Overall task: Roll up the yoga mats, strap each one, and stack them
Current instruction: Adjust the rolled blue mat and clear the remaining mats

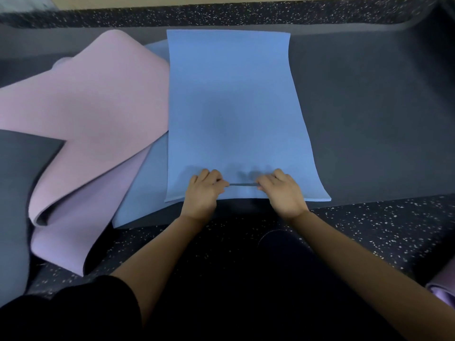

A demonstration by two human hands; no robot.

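Blue mat (234,107) on grey padding (369,107), speckled floor (369,230); strap (243,184) stretched over near edge.

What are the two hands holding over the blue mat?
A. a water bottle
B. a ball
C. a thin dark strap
C: the left hand and right hand each pinch an end of a thin dark strap, stretched between them over the blue mat.

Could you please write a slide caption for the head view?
Left hand and right hand hold a dark strap over the unrolled blue mat.
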